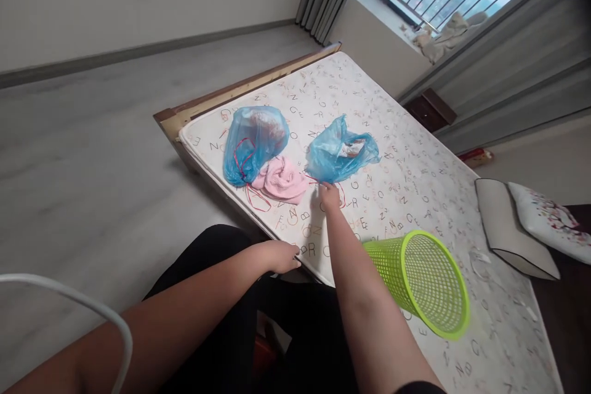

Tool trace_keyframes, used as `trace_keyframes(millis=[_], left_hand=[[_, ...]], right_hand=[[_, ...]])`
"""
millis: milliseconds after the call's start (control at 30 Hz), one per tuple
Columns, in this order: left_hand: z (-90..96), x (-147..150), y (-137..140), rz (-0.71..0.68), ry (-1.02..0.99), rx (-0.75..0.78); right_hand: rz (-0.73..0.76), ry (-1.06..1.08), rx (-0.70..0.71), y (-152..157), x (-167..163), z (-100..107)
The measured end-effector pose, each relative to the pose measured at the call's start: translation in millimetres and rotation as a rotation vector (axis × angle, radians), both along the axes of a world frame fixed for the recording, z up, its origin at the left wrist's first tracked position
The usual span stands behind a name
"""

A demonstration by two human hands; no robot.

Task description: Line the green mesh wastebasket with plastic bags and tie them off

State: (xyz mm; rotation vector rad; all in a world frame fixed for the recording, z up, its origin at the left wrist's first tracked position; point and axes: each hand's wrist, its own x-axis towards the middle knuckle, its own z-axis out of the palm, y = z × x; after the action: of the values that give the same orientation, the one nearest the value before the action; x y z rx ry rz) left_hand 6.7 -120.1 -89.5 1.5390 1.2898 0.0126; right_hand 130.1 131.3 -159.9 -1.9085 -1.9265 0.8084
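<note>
My right hand [329, 196] reaches over the mattress. Its fingers are closed at the near edge of a crumpled blue plastic bag [330, 151], where a red drawstring comes out. Something white and brown shows in that bag's opening. Resting by the mattress's near edge, my left hand [281, 257] holds nothing visible, its fingers loosely extended. Another blue plastic bag [256, 141], filled and with red drawstrings, lies to the left. Against it is a bunched pink cloth [282, 180], just left of my right hand.
The letter-printed mattress [318, 89] sits on a wooden bed frame [249, 85]. A lime-green mesh basket [388, 261] lies on its side by my right forearm. Two pillows [512, 228] are at the right. A white cable [69, 288] loops at lower left.
</note>
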Motion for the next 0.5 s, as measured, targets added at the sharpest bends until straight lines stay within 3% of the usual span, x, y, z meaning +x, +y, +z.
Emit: trace_keyframes(millis=[100, 200, 400, 500], left_hand=[[3.7, -0.8, 2.4, -0.003, -0.055, -0.007], [4.8, -0.2, 5.6, 0.075, -0.102, -0.008], [1.8, 14.1, 17.5, 0.304, -0.174, 0.087], [-1.1, 20.8, 24.4, 0.531, -0.289, 0.147]], right_hand=[[-0.05, 0.089, -0.016, 4.5, 0.4, 6.2], [-0.103, 0.18, 0.01, -12.5, 10.6, 20.1], [-0.145, 0.408, 0.166, -98.0, 41.7, 60.9], [-0.199, 0.605, 0.147, -140.9, 50.0, 76.8]])
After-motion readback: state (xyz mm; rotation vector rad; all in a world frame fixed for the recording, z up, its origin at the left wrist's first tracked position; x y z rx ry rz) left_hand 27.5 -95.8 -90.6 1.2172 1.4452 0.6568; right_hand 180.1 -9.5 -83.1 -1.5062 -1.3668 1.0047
